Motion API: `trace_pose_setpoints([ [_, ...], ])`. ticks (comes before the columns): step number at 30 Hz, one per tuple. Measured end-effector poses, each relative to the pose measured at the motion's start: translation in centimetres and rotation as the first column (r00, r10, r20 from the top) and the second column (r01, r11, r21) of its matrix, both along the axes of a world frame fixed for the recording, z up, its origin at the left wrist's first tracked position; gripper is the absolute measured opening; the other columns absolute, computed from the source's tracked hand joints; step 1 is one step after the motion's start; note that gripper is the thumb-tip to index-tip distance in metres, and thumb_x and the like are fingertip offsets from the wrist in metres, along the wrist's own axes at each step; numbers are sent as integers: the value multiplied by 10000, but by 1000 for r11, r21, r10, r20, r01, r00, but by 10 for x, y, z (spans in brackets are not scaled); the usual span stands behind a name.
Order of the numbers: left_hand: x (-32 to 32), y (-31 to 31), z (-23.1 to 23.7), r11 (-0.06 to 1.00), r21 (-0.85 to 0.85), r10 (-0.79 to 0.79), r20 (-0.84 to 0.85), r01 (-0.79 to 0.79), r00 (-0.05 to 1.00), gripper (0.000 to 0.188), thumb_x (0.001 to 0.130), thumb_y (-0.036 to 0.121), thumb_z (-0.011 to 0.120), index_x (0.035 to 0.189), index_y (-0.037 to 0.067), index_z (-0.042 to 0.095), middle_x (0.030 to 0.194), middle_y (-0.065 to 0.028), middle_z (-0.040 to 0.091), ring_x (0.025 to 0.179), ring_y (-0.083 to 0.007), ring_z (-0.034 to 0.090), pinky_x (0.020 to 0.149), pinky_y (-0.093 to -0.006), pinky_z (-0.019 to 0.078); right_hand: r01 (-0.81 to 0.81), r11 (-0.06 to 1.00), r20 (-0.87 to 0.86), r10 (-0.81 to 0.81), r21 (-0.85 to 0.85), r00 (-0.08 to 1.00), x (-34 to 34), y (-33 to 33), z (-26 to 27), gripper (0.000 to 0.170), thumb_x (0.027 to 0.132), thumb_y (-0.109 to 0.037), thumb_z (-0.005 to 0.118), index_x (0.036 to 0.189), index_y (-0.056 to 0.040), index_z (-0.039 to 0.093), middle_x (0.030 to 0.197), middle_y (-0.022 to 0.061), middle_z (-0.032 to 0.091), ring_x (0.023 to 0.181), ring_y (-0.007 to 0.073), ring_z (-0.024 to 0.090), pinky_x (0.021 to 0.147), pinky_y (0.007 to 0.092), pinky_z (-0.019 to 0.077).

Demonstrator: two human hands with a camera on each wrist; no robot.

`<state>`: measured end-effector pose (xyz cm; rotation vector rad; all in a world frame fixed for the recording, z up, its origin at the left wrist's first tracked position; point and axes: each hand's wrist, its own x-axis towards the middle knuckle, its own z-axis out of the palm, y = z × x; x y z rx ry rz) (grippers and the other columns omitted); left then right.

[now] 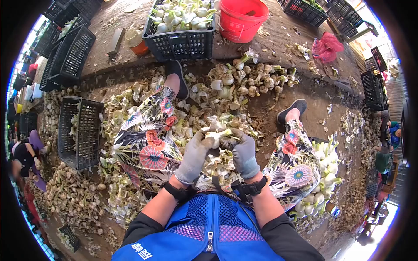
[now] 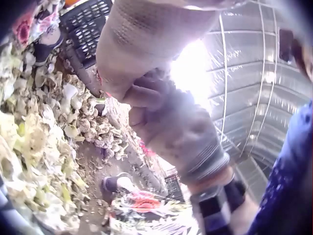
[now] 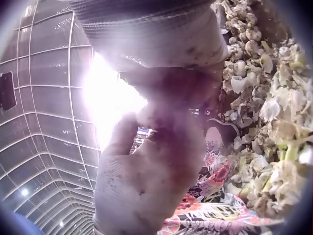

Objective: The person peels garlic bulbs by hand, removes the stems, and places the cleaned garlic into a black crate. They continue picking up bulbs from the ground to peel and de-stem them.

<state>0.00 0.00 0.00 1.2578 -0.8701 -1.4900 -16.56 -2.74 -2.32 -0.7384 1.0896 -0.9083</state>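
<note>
In the head view a white garlic bulb (image 1: 212,140) with a short cut stem is held between two gloved hands, above a heap of peeled-off skins (image 1: 217,163). My left hand (image 1: 193,160), in a grey-white glove, grips the bulb with the thumb across it. The right hand (image 1: 245,155), its glove fingertips dark with dirt, pinches at the bulb's stem side. In the left wrist view, the left glove (image 2: 142,39) and right glove (image 2: 176,129) meet closely and hide the bulb. The right wrist view also shows both gloves together, blurred.
Ahead stands a black crate (image 1: 180,45) full of cleaned garlic, beside a red bucket (image 1: 243,19). Unpeeled bulbs (image 1: 252,80) lie between the feet. Cleaned garlic (image 1: 324,169) is piled by the right leg. Another black crate (image 1: 82,132) stands at left, near a garlic heap (image 1: 74,195).
</note>
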Motion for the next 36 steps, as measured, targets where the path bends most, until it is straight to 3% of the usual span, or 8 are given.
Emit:
trace_pose_setpoints([
  [2, 10, 2, 1, 977, 178, -25, -455, 118, 890, 430, 1006, 440, 491, 1229, 79, 566, 924, -51, 607, 734, -141, 543, 668, -281, 441, -68, 996, 0, 68, -58, 998, 1, 1, 14, 319, 894, 34, 629, 1189, -69, 692, 1003, 58, 713, 927, 134, 642, 868, 276, 506],
  [7, 20, 1, 8, 845, 358, -19, -722, 398, 692, 359, 1028, 416, 438, 1117, 94, 570, 825, -32, 573, 610, -112, 451, 550, -264, 362, -247, 916, -319, 144, -314, 937, -7, -3, 18, 320, 819, 121, 615, 1085, -28, 712, 980, 54, 702, 927, 134, 646, 840, 276, 501],
  [11, 19, 3, 4, 782, 337, -198, -664, 524, 721, 379, 1037, 409, 426, 1159, 79, 568, 839, -65, 605, 618, -130, 494, 559, -280, 406, -345, 753, -474, 49, -561, 879, -11, -2, 6, 390, 811, 137, 582, 1155, -18, 680, 944, 49, 683, 887, 132, 637, 818, 274, 504],
  [13, 12, 3, 9, 825, 354, -112, -662, 441, 741, 417, 1037, 407, 427, 1242, 68, 556, 921, -93, 650, 664, -151, 559, 606, -298, 465, -55, 995, -160, 41, -84, 986, -17, 2, -1, 427, 842, 101, 585, 1257, 5, 609, 1044, 55, 672, 949, 123, 634, 835, 255, 509],
  [18, 4, 5, -8, 875, 322, -111, -592, 361, 799, 399, 1032, 337, 473, 1289, 37, 528, 1015, -57, 663, 854, -157, 658, 786, -341, 561, -179, 941, -110, 154, -286, 982, -23, 13, 32, 384, 871, -41, 698, 1238, 18, 604, 1241, 99, 598, 1183, 186, 558, 1028, 320, 429],
  [23, -2, 5, -13, 958, 283, 30, -256, 45, 966, 206, 967, 172, 600, 1113, 27, 611, 952, -18, 659, 843, -94, 626, 719, -249, 519, -28, 994, 30, 32, -108, 999, -29, 15, -4, 287, 904, -27, 663, 1187, -4, 619, 1121, 99, 651, 997, 190, 640, 866, 294, 539],
  [30, 24, 30, 24, 774, 205, -621, 55, 599, 782, 508, 949, 494, 619, 1078, 3, 650, 896, -58, 661, 832, -113, 609, 759, -269, 494, 225, 974, 206, -224, 19, 953, -43, 8, 2, 260, 923, -41, 665, 1161, 48, 611, 1044, 111, 677, 869, 182, 680, 797, 331, 589],
  [36, 2, 4, 15, 950, 112, -291, -6, 290, 957, 527, 948, 320, 667, 1318, -18, 503, 1091, -47, 641, 1040, -123, 581, 936, -267, 457, 101, 989, 133, -86, -109, 987, -29, 9, 18, 280, 928, -39, 660, 1195, 36, 630, 1100, 94, 667, 943, 162, 660, 873, 284, 535],
])
